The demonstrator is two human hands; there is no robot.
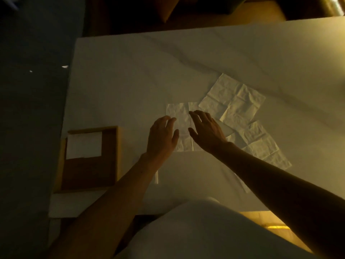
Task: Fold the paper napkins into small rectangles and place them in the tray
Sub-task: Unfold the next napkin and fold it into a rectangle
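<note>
A white paper napkin (182, 116) lies flat on the table in front of me, with a crease down its middle. My left hand (162, 137) rests over its left half, fingers spread. My right hand (207, 130) hovers over its right half, fingers apart and holding nothing. Two more unfolded napkins lie to the right: one (233, 100) further back, one (265, 144) nearer. A wooden tray (112, 157) sits at the left edge of the table with a folded white napkin (84, 144) in its far part.
The white marble-patterned table (205, 58) stretches back and right. Dark floor lies to the left of the tray. A brown seat stands beyond the far edge. My white-clothed body fills the lower middle of the view.
</note>
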